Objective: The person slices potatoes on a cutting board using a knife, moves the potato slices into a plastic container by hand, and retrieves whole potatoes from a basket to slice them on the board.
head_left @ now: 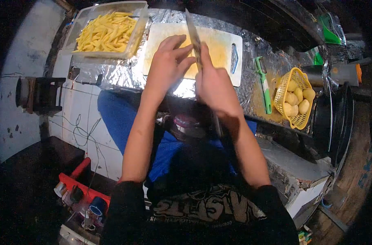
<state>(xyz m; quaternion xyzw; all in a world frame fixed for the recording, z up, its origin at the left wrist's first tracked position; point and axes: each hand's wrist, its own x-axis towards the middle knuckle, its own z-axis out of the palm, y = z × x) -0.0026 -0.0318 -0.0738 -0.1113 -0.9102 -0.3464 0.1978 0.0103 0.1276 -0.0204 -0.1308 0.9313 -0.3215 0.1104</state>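
My right hand [216, 83] is wrapped round the handle of a large knife [191, 30], its index finger stretched along the blade. The blade points away from me, over a white cutting board [155, 34] with yellow-orange stains. Just left of the blade, my left hand [167, 61] is bent over the board, fingertips beside the knife. Yellow potato [191, 53] shows in part between its thumb and fingers; the hand and blade hide most of it. Left of the board, a clear plastic container [143, 24] holds many cut potato sticks [106, 32].
A green-handled peeler [266, 92] lies right of the board on the foil-covered counter [124, 77]. Beyond it, a yellow basket [280, 92] holds several peeled potatoes [292, 98]. A red rack [77, 185] with cups is at lower left, and a dark round pan-like thing [341, 118] at far right.
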